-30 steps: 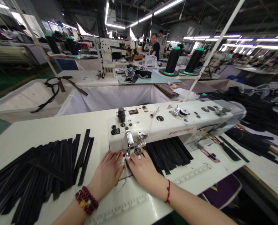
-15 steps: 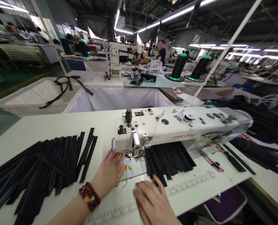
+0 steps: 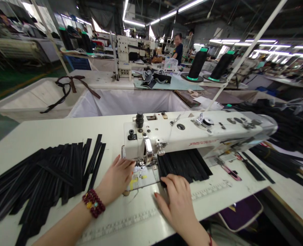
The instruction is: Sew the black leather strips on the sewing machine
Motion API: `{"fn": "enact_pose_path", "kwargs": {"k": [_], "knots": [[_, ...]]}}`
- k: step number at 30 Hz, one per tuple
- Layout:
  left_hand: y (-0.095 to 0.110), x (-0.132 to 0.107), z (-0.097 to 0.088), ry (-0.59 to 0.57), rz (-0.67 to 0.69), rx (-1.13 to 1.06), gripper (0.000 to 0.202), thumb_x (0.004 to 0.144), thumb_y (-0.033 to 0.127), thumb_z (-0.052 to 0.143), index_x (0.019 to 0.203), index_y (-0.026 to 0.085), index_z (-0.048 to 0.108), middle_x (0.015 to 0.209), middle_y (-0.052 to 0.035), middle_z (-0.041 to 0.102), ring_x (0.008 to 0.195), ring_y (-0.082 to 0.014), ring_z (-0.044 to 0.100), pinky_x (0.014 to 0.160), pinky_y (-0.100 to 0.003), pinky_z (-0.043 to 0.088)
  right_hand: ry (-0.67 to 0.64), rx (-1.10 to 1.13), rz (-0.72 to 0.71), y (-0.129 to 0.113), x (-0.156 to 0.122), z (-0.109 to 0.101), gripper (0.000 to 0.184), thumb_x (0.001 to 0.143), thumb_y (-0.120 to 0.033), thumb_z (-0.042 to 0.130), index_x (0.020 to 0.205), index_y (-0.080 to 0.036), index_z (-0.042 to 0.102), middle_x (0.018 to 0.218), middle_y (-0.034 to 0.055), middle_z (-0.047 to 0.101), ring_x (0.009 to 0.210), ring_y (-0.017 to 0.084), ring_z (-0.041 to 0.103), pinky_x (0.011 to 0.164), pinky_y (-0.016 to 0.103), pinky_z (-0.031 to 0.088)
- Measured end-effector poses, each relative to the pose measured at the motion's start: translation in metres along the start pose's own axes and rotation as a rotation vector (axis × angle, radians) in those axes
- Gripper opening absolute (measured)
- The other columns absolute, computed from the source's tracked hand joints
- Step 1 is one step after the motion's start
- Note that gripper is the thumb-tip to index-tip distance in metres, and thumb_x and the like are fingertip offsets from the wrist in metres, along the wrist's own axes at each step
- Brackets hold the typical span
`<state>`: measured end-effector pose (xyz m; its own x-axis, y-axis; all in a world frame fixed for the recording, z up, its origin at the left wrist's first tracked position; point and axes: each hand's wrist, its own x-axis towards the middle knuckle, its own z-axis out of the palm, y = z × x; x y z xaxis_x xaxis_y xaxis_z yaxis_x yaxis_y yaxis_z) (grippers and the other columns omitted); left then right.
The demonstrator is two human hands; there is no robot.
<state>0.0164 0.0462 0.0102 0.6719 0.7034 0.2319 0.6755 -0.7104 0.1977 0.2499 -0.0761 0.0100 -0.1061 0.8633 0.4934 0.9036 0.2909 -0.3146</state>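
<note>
Lettering in red runs along the front of the white sewing machine (image 3: 192, 136), but it is too blurred to read, and a small blue mark on the second machine (image 3: 127, 51) across the aisle is just as illegible. Printed ruler markings (image 3: 210, 189) follow the near edge of the white table (image 3: 51, 133), their numerals too small to make out. The left hand (image 3: 117, 177) lies flat and released, holding nothing, its fingertips on the metal needle plate (image 3: 141, 179) just beside the presser foot (image 3: 144, 160); yellow marks show on that plate, and a dark red bead bracelet (image 3: 93, 203) sits on the wrist. The right hand (image 3: 177, 201) is also unclenched, fingers spread, the tips touching the near ends of the stack of black strips (image 3: 184, 165) that lies under the machine's arm, right of the needle. A wider fan of black strips (image 3: 51, 174) covers the left part of the table, near the left forearm but apart from both hands. Pink-handled snips (image 3: 228, 169) lie to the right of the stack. Behind the table stands a bin lined with white cloth (image 3: 120, 102), with brown straps (image 3: 67, 87) draped on the surface next to it. Two black thread cones (image 3: 197, 63) with green caps stand further back. The room is a long factory hall under rows of tube lights, with a green floor at the left and a person in a dark shirt (image 3: 178, 49) standing far off.
</note>
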Motion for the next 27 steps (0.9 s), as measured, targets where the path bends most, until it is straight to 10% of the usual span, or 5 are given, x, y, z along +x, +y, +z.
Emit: {"fn": "enact_pose_path", "kwargs": {"k": [8,14,20,27], "knots": [[-0.023,0.035,-0.01,-0.013,0.066,-0.06,0.026,0.092,0.016,0.045,0.082,0.022,0.069,0.1,-0.0071,0.074,0.108,-0.0272,0.065,0.099,-0.043,0.052,0.033,-0.09,0.193,0.01,0.026,0.012,0.021,0.099,-0.026,0.046,0.082,-0.021,0.057,0.091,0.0088,0.061,0.086,0.027,0.055,0.084,0.044,0.039],[-0.043,-0.016,-0.02,-0.01,0.044,0.054,0.034,0.098,0.026,0.042,0.107,0.02,0.073,0.116,-0.0102,0.074,0.118,-0.0294,0.063,0.11,-0.054,0.042,0.118,0.054,0.267,0.026,-0.003,-0.026,0.024,0.106,-0.031,0.044,0.089,-0.021,0.058,0.071,0.0008,0.062,0.059,0.017,0.06,0.055,0.027,0.045],[-0.008,-0.065,-0.022,-0.021,0.108,0.082,0.04,0.103,0.025,0.037,0.133,0.019,0.063,0.141,-0.0086,0.063,0.127,-0.0228,0.059,0.116,-0.045,0.036,0.101,0.244,-0.15,-0.001,-0.056,-0.049,0.026,0.101,-0.012,0.05,0.123,-0.019,0.063,0.091,0.0065,0.07,0.078,0.018,0.069,0.067,0.026,0.056],[0.013,-0.021,0.0,-0.013,0.071,0.089,0.035,0.102,0.023,0.045,0.132,0.019,0.062,0.138,-0.0086,0.065,0.126,-0.0265,0.058,0.113,-0.05,0.039,0.114,0.011,-0.451,-0.043,-0.052,-0.035,0.031,0.101,-0.003,0.039,0.103,-0.01,0.069,0.074,0.0053,0.068,0.063,0.016,0.065,0.067,0.027,0.056]]}}
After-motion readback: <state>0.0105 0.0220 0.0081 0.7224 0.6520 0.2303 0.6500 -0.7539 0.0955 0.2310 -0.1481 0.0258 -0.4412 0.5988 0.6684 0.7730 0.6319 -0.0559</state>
